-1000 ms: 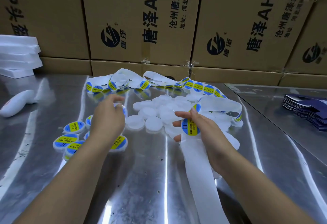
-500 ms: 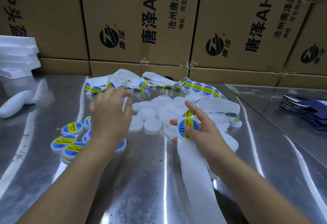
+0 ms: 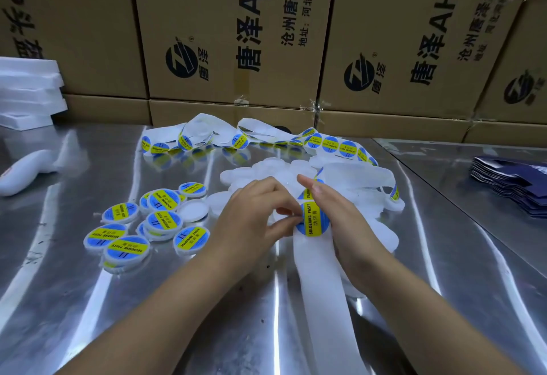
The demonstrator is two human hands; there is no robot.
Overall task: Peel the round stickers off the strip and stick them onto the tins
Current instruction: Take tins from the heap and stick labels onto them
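**A:** Where's the sticker that's being worked on?

**B:** Mid-table. The round sticker (image 3: 313,222), blue with a yellow "SOLDERING PASTE" band, sits on the white strip (image 3: 324,300). The strip runs from the hands towards the near edge.

**A:** And the hands?

**B:** The right hand (image 3: 343,223) grips the strip from the right, with the forefinger laid over the top and the other fingers curled behind. The left hand (image 3: 254,217) has its fingers curled, and its thumb and forefinger are closed narrowly on the sticker's left rim. I cannot tell whether it also carries a tin under the palm.

**A:** The tins?

**B:** The labelled tins (image 3: 127,248) lie in a loose cluster to the left, some overlapping. The bare tins (image 3: 266,170), white, are heaped just beyond the hands.

**A:** Anything else?

**B:** More of the strip loops along the far side with stickers on it, in front of the cardboard boxes (image 3: 236,34). It all lies on a steel table (image 3: 88,315). White foam slabs (image 3: 26,93) are at the far left and dark blue packets (image 3: 509,188) at the right.
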